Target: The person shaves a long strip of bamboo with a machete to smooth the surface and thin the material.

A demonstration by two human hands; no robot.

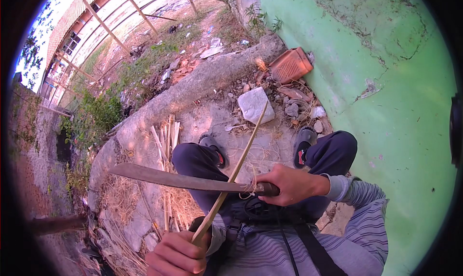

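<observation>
My right hand (pixel 294 184) is closed round the dark handle of a machete (pixel 169 178). Its long, worn blade points left, across the front of my body. In my left hand (pixel 179 253), at the lower edge, is the near end of a pale bamboo strip (pixel 237 167). The strip slants up and away to the right and narrows to a point. Blade and strip cross a little left of the machete's handle, where the blade appears to touch the strip. Thin curled shavings (pixel 251 187) hang at the crossing, near my right fingers.
Split strips (pixel 167 138) lie in a bundle left of my knees, with fine shavings (pixel 188 203) heaped beside them. Ahead are a white stone block (pixel 256 105), rubble and an orange plastic basket (pixel 291 66). A green wall (pixel 386 146) rises on the right; a raised concrete edge (pixel 193 90) curves round the left.
</observation>
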